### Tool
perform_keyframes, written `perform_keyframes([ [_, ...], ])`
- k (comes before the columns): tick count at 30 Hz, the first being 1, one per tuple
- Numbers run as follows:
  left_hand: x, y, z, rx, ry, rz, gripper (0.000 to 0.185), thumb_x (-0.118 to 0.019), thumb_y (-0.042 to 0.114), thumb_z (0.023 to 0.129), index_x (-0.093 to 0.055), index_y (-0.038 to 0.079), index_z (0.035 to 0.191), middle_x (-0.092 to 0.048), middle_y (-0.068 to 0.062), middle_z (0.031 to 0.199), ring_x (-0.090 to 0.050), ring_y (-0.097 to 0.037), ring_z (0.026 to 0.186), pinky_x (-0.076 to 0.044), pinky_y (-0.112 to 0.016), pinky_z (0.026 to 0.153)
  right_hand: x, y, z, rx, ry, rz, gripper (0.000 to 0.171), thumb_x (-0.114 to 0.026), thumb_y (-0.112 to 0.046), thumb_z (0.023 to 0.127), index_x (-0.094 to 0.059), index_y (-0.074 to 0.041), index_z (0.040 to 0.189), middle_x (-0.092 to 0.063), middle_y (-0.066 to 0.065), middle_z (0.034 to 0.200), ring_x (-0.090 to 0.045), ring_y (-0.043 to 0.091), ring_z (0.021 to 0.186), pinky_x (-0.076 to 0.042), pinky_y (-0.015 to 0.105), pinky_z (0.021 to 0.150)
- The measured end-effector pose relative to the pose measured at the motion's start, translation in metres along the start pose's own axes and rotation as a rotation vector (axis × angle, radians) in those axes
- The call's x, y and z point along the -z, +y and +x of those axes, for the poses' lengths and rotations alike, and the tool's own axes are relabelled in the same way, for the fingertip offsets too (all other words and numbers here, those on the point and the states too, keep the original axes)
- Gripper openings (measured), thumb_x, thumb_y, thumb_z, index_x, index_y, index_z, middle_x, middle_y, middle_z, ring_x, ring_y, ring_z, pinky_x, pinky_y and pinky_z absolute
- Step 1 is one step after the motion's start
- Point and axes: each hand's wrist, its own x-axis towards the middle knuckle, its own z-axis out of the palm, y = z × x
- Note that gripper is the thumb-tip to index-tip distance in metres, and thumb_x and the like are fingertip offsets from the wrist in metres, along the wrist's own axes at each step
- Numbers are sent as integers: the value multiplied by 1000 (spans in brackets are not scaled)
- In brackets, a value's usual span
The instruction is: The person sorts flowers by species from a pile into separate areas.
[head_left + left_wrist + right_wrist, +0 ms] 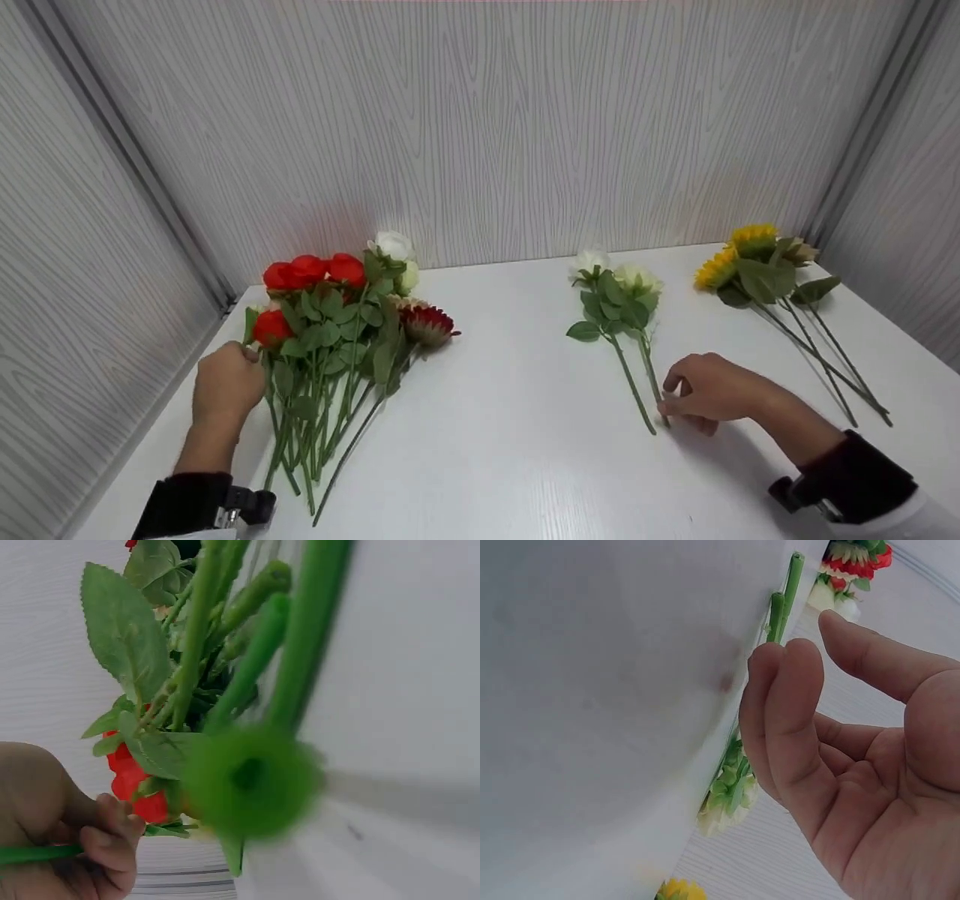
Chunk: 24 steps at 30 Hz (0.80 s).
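My left hand [229,379] is at the left side of a large bunch of artificial flowers. Its curled fingers hold a green flower stem [39,853]; which bloom it carries is hidden. Beside that hand is a red flower [271,328], with more red blooms [307,270] farther back. At the right, my right hand [712,390] hovers by the lower stem ends of two pale flowers, a white one [590,262] and a cream one [637,280]. In the right wrist view a gap shows between thumb and bent fingers, with nothing in it.
A dark red flower [429,326] and a white bloom [392,245] belong to the left bunch. Yellow sunflowers [754,238] lie with a beige flower [801,253] at the far right. Grained panels [480,127] enclose the white table [495,420] at back and sides.
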Motion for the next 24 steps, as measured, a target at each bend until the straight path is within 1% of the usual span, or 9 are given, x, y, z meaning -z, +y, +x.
perform_keyframes([
  [3,6,11,-3,16,132,-24,33,-35,4,82,-61,-7,99,-63,-27,91,-61,-42,76,-46,-43,51,0,0,0,-4,4,6,36,-67,-28,85,-60,3,103,-64,7,65,-61,19,49,-50,33,50],
  [6,9,28,-9,3,223,-62,33,-33,6,85,-60,-4,101,-63,-24,90,-60,-39,76,-44,-43,50,-2,0,0,-6,-1,11,35,-68,-25,84,-60,4,103,-64,7,65,-61,19,50,-50,32,50],
  [11,6,63,-20,-164,296,-154,38,-30,2,88,-55,-7,115,-56,-25,104,-57,-40,89,-47,-51,68,-5,-1,-1,11,-21,27,28,-70,-18,82,-61,3,98,-65,7,68,-62,19,53,-51,31,50],
  [12,5,71,-22,-204,293,-165,40,-30,1,88,-52,-8,119,-54,-25,109,-57,-40,89,-48,-50,68,-5,-2,-1,12,-25,32,27,-70,-17,81,-61,3,97,-65,7,69,-62,19,54,-51,31,50],
  [14,1,88,-28,-280,267,-168,44,-29,-1,88,-46,-8,128,-50,-25,117,-57,-37,78,-48,-47,59,-4,-2,-2,18,-27,30,27,-71,-17,81,-61,2,96,-65,7,70,-62,19,54,-51,31,50],
  [17,-10,116,-37,-362,190,-138,50,-32,0,88,-38,-3,138,-47,-22,125,-50,-27,56,-42,-35,45,-4,-1,-2,28,-17,19,25,-71,-18,80,-61,1,93,-65,6,70,-61,18,53,-51,31,49],
  [19,-20,136,-44,-408,128,-100,52,-35,1,88,-35,0,140,-47,-19,127,-41,-18,48,-37,-27,41,-4,-1,-2,35,-14,13,23,-71,-18,81,-61,0,92,-65,6,70,-61,17,52,-50,31,49],
  [21,-31,155,-52,-451,75,-66,53,-37,1,88,-35,2,141,-47,-17,129,-38,-14,46,-35,-23,40,-5,0,-2,36,-12,13,22,-71,-18,80,-61,0,91,-65,6,70,-61,17,51,-50,30,48],
  [24,-50,182,-61,-517,20,-1,49,-40,4,90,-37,2,139,-49,-16,126,-42,-13,47,-38,-24,41,-6,0,-1,35,-20,12,22,-71,-17,80,-61,0,91,-66,6,70,-61,17,51,-51,30,48],
])
